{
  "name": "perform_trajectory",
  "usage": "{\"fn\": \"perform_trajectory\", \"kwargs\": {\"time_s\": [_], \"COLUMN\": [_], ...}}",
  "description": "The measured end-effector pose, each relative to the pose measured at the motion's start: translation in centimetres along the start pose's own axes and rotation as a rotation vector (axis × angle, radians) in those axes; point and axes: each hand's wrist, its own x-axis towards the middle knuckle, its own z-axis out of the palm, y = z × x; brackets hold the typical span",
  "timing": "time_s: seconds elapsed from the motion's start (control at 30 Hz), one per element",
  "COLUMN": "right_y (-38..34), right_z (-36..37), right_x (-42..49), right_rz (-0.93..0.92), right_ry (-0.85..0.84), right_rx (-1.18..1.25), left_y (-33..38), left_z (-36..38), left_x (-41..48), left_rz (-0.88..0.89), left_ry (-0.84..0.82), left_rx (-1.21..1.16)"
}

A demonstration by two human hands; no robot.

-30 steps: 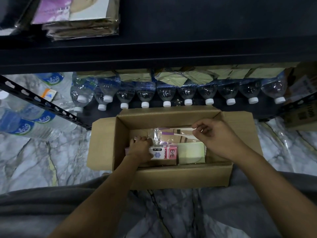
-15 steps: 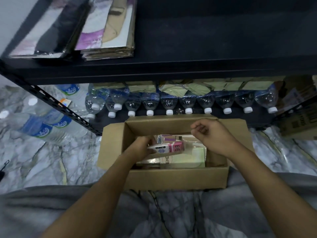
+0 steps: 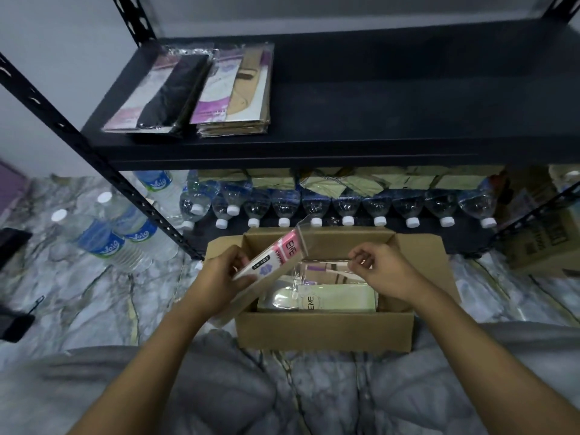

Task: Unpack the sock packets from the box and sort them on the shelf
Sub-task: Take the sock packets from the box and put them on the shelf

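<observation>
Packet with a pink label is being gripped in the left hand, tilted above the left side of the box at centre frame. Clear wrapping inside the box is being pinched by the curled right hand.

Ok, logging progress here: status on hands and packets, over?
Left hand grips pink packet, tilted above box. Right hand pinches clear wrap in box. Two stacks on shelf, nothing blocking.

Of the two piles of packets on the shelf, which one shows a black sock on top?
The left pile; the right pile has a beige sock on top.
</observation>
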Motion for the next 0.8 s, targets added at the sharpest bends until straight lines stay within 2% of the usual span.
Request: {"fn": "perform_trajectory", "kwargs": {"time_s": [0.33,0.47,0.8], "right_y": [3.3,5.6,10.3], "right_z": [4.8,7.0,11.1], "right_x": [2.2,4.7,8.9], "right_rz": [0.047,0.125,0.24], "right_ry": [-0.11,-0.158,-0.333], "right_rx": [-0.155,-0.204,-0.52], "left_y": [-0.4,-0.9,-1.5], "left_z": [0.3,0.0,0.0], "left_x": [0.9,1.5,2.5], "left_rz": [-0.011,-0.003,-0.001], "left_ry": [0.075,0.098,0.129], "left_rx": [-0.069,-0.102,-0.137]}}
